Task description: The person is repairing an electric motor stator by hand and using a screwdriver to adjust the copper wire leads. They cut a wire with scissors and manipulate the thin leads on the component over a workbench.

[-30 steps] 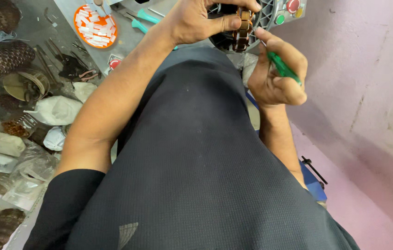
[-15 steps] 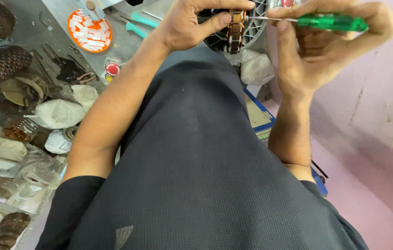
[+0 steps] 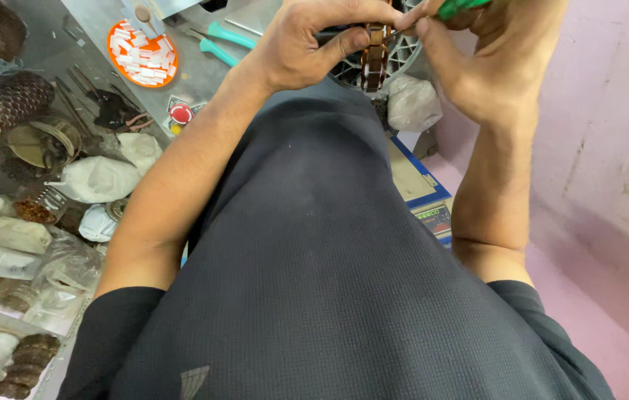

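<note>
Looking straight down over a dark grey shirt here. Both hands are up at the top of the frame, above the near edge of the table. The left hand has its fingers clamped on a brown and gold metal watch band, thumb pressed against the side of it, and the band hangs down from the grip. The right hand is closed around a green-handled tool, fingertips right up against the band; most of the tool is cut off by the frame, so I can't see the tip. Behind the band there's a round grey slotted metal part.

On the table, off to the left: an orange round dish full of small white pieces, teal-handled pliers just beside it, and a bunch of plastic bags with parts. A blue-edged scale sits lower down on the right side.
</note>
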